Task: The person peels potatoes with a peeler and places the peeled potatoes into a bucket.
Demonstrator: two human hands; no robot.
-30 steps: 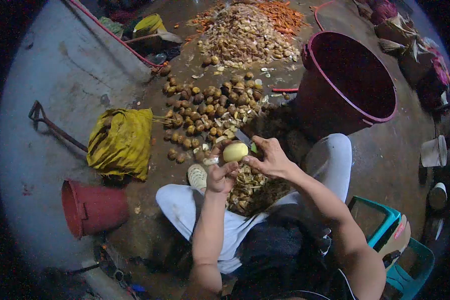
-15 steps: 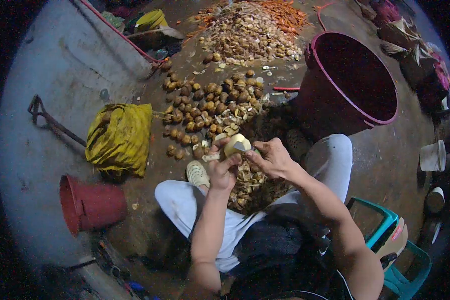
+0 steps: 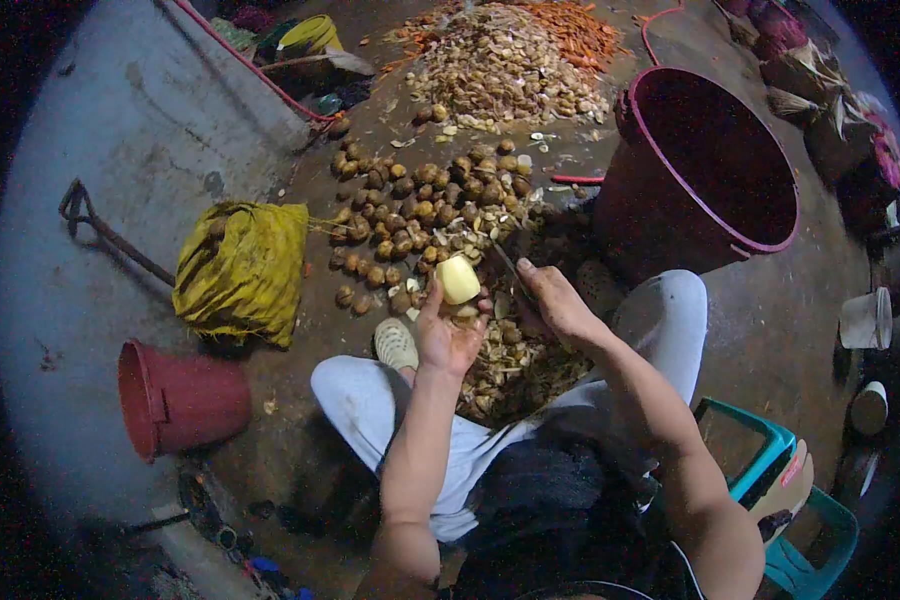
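A pale yellow peeled potato [image 3: 458, 281] rests in my left hand [image 3: 452, 335], held by its fingers. My right hand [image 3: 558, 303] is closed around a knife [image 3: 507, 262], whose blade points up and away, apart from the potato. Beneath and between the hands lies a heap of peelings [image 3: 502, 365] on the floor. Unpeeled brown potatoes [image 3: 425, 195] are scattered just beyond my hands, with pale slices and peels among them.
A large dark red tub [image 3: 660, 190] stands at the right. To the left are a yellow sack [image 3: 240, 270], a red bucket [image 3: 195, 398] and a metal handle [image 3: 120, 240]. A peelings pile [image 3: 505, 70] lies far ahead; a teal stool [image 3: 760, 440] is at lower right.
My right hand has drawn the knife off the potato and moved slightly right. My left hand has turned more palm-up, with the potato now standing in its fingers.
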